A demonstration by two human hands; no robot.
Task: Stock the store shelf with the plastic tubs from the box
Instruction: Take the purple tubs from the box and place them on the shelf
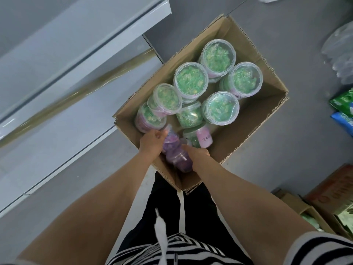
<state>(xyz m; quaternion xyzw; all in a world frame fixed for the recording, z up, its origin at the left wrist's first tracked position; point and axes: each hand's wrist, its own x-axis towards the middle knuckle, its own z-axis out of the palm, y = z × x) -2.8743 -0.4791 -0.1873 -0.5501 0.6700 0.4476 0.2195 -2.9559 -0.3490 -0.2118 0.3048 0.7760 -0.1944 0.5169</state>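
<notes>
An open cardboard box (267, 104) stands on the grey floor and holds several clear plastic tubs with green contents (191, 81), most of them upright. One green tub with a pink label (200, 137) lies on its side. Near the box's front corner sit purple tubs (174, 148). My left hand (151, 143) grips the upper purple tub from the left. From the right, my right hand (198, 155) grips a purple tub (181, 161) lower down; its fingers are partly hidden. The white store shelf (63, 54) runs along the left.
Shelf edges with a clear price strip (80, 87) lie left of the box. Plastic bags (340, 54), green and blue packets (343, 108) and other cardboard boxes (328, 203) crowd the right side. My legs stand just behind the box.
</notes>
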